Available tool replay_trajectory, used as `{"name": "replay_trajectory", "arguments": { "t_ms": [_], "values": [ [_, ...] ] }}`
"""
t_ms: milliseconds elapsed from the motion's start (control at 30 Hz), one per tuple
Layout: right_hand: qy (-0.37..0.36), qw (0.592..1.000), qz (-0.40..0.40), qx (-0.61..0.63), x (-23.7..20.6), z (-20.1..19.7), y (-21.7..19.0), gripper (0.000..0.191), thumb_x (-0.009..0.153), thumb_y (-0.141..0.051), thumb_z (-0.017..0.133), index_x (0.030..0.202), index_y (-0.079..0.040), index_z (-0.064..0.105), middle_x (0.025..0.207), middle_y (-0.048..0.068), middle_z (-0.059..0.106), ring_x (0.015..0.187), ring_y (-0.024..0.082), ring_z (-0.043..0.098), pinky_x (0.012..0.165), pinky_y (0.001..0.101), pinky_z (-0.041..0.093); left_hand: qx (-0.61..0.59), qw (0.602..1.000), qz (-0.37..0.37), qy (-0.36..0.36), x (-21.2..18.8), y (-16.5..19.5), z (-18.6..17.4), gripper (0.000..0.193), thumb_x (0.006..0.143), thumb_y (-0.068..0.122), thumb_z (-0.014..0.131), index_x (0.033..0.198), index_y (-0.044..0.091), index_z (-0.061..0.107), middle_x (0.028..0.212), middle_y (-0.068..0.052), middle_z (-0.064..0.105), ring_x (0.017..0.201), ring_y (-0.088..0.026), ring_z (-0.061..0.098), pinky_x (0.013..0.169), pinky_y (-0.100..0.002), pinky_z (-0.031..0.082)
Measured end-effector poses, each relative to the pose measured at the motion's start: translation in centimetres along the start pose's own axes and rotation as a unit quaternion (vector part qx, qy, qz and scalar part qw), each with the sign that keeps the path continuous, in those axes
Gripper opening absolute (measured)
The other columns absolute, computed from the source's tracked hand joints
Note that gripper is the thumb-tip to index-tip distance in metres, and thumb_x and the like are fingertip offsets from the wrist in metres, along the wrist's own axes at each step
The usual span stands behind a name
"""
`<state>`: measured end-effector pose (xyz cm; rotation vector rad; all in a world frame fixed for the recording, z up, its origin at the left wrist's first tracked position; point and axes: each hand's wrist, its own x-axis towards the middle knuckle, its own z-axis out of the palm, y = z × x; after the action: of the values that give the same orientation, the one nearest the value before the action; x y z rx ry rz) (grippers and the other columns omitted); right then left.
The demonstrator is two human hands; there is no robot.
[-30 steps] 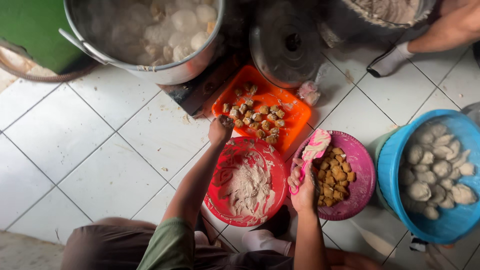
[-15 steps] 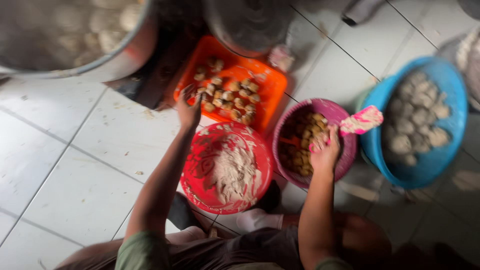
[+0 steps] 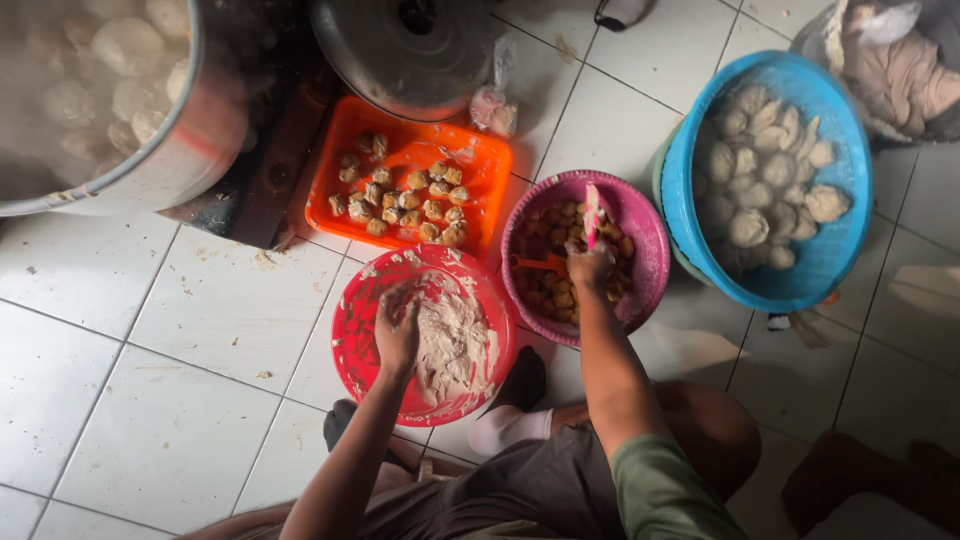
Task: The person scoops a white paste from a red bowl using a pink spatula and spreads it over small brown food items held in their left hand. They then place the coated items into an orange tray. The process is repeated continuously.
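Left hand (image 3: 397,330) down in the red bowl (image 3: 352,345), fingers curled into the pale dough (image 3: 455,345), pressing on it at its 9 o'clock edge; cannot tell if anything is pinched off between them. Red bowl sits on the white tiled floor (image 3: 110,400), centre of view, just above the person's knees.

Right hand (image 3: 590,265) over the purple bowl (image 3: 648,250), fingers clamped on a pink-and-white spatula (image 3: 592,213) that sticks up toward 12 o'clock; orange-handled tool (image 3: 540,264) lies in the same bowl at 9 o'clock of the hand. Purple bowl holds brown fried pieces (image 3: 548,290); its rim touches the red bowl at the red bowl's 2 o'clock.

Orange tray (image 3: 335,200) at 12 o'clock of the red bowl, carrying small stuffed brown pieces (image 3: 410,200) in loose rows; small knotted plastic bag (image 3: 492,110) at the tray's 1 o'clock corner.

Blue basin (image 3: 850,210) at 3 o'clock of the purple bowl, full of pale dumplings (image 3: 765,170). Big metal pot (image 3: 200,140) at 10 o'clock, steamy, pale balls (image 3: 110,60) inside; round metal lid (image 3: 415,55) at 12 o'clock.
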<state>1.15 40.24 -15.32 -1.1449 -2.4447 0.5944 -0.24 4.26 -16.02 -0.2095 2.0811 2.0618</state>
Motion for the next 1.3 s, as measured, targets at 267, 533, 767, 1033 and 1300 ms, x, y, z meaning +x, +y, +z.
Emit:
{"name": "replay_trajectory", "arguments": {
  "t_ms": [267,533,767,1033,1300],
  "values": [
    [0.022,0.984,0.029,0.172,-0.9,0.4,-1.5,0.029,0.086,-0.029,0.088,0.095,-0.004,0.076,0.088,0.017,0.074,0.081,0.029,0.069,0.077,0.0422,0.056,-0.031,0.994,-0.047,-0.095,-3.7,4.5,1.0,0.032,0.099,0.010,0.062,0.130,0.003,0.059,0.126,-0.010,0.067,0.117,-0.017,0.063,0.106,-0.036,0.051],
    [-0.310,0.824,0.015,0.474,-8.7,-2.9,-12.9,0.032,0.090,-0.034,0.076,0.110,-0.010,0.071,0.103,0.001,0.076,0.100,0.011,0.071,0.092,0.0309,0.057,-0.163,0.954,-0.163,-0.191,-0.9,10.2,1.0,0.041,0.105,0.023,0.046,0.144,0.011,0.052,0.137,-0.005,0.063,0.126,-0.016,0.061,0.107,-0.036,0.047],
    [-0.409,0.738,-0.083,0.530,-14.3,-6.2,-17.8,0.019,0.096,-0.014,0.074,0.110,-0.002,0.072,0.101,0.005,0.076,0.093,0.011,0.071,0.082,0.0276,0.059,-0.210,0.943,-0.097,-0.238,-1.7,10.5,-1.5,0.033,0.105,0.016,0.051,0.132,0.001,0.063,0.126,-0.009,0.069,0.112,-0.019,0.068,0.101,-0.039,0.055],
    [-0.382,0.749,-0.105,0.531,-16.8,-4.5,-16.7,0.018,0.098,-0.009,0.073,0.113,-0.001,0.066,0.102,0.004,0.070,0.094,0.011,0.067,0.081,0.0276,0.056,-0.293,0.934,-0.095,-0.180,-2.8,8.2,-3.1,0.027,0.109,0.021,0.053,0.117,0.000,0.066,0.101,-0.011,0.070,0.094,-0.020,0.070,0.094,-0.041,0.059],
    [-0.410,0.692,-0.097,0.586,-19.6,-5.7,-17.6,0.023,0.093,-0.013,0.076,0.110,-0.007,0.062,0.101,0.001,0.068,0.093,0.010,0.066,0.085,0.0264,0.055,0.015,0.994,0.107,-0.022,-4.7,12.4,-1.9,0.022,0.094,0.006,0.072,0.113,-0.004,0.069,0.102,-0.010,0.076,0.096,-0.014,0.070,0.091,-0.028,0.055]
  ]
}}
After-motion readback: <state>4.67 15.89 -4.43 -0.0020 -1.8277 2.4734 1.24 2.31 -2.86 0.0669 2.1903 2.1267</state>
